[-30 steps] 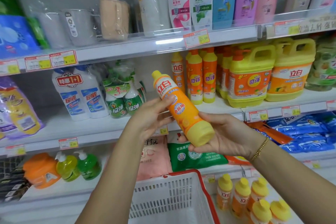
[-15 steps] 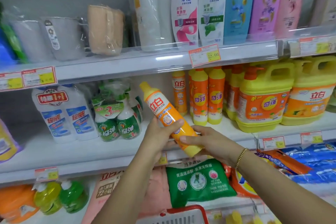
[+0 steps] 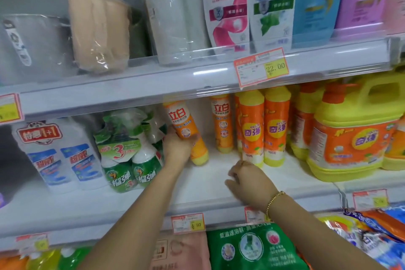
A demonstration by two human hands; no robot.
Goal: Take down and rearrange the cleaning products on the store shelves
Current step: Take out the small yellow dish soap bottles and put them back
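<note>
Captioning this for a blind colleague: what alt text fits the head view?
A left hand grips a tilted orange detergent bottle at the middle shelf, between green spray bottles and upright orange bottles; the right hand is empty nearby.

Head view; faces store shelves [image 3: 131, 94] close, slightly downward

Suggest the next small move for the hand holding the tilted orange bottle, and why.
Probably tip the orange bottle upright and set it down: the left hand holds it tilted, its yellow base near the shelf, beside a matching upright bottle.
</note>
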